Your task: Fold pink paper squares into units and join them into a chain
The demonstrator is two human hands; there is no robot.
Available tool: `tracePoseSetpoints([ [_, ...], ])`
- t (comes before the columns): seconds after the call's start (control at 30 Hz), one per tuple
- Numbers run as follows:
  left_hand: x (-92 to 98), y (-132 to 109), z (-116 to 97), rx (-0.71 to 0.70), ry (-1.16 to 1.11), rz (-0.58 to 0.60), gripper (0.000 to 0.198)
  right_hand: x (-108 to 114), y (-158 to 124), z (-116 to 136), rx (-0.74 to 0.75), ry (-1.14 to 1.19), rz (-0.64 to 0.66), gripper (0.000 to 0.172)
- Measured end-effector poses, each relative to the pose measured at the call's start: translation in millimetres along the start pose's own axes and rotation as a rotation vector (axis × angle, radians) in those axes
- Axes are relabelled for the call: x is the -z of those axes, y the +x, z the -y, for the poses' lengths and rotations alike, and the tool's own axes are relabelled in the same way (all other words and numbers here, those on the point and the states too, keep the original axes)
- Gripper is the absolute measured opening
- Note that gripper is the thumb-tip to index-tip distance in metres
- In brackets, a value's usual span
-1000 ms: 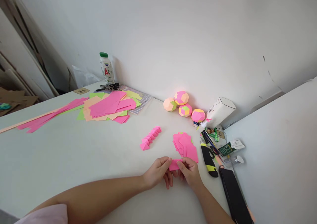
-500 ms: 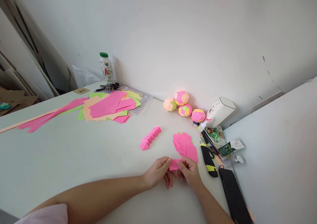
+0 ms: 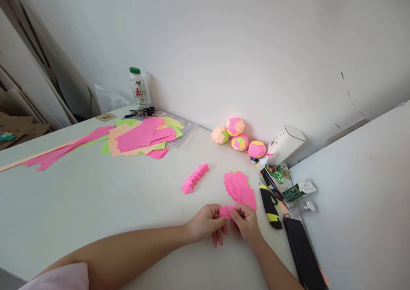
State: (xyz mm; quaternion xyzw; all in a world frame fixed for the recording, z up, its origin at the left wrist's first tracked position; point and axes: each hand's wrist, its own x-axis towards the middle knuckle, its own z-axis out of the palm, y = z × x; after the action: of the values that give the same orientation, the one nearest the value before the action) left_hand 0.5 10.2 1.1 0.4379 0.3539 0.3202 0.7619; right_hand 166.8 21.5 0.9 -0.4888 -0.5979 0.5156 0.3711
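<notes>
Between my two hands is a small pink piece of paper (image 3: 226,211), its long side running left to right. My left hand (image 3: 209,224) pinches its left end, with the thumb lying along the lower edge. On the right end, my right hand (image 3: 245,224) grips it between thumb and fingers. Just beyond the hands lies a loose stack of pink paper pieces (image 3: 238,187). Left of that stack stands a slanting row of folded pink paper units (image 3: 194,179). Some fingertips are hidden behind the paper.
Several multicoloured paper balls (image 3: 235,127) sit by the wall. To the right are a utility knife (image 3: 270,206), a black case (image 3: 301,251) and a small jar (image 3: 304,207). Coloured paper sheets (image 3: 137,136), long paper strips (image 3: 67,149) and a bottle (image 3: 139,89) occupy the left.
My left thumb has slid from the paper's upper left corner down and right along its lower edge. My right hand has stayed almost still.
</notes>
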Motion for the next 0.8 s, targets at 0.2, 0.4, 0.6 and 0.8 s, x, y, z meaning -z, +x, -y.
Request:
tracePoseSetpoints([
  [0.2, 1.2, 1.0, -1.0, 0.026, 0.025, 0.02, 0.034, -0.8, -0.7, -1.5, 0.007, 0.003, -0.005, 0.037],
  [0.4, -0.3, -1.1, 0.3, -0.002, 0.011, 0.018, 0.03, -0.5, -0.1, 0.5, 0.018, 0.029, 0.049, 0.031],
  [0.6, -3.6, 1.0, 6.7, -0.026, -0.012, -0.03, 0.031, -2.3, -1.2, 2.9, 0.078, 0.026, 0.168, 0.016],
  [0.8, -6.6, 9.8, 17.8, 0.011, 0.024, -0.102, 0.043, -4.9, -2.2, -10.0, 0.041, -0.003, 0.134, 0.01],
])
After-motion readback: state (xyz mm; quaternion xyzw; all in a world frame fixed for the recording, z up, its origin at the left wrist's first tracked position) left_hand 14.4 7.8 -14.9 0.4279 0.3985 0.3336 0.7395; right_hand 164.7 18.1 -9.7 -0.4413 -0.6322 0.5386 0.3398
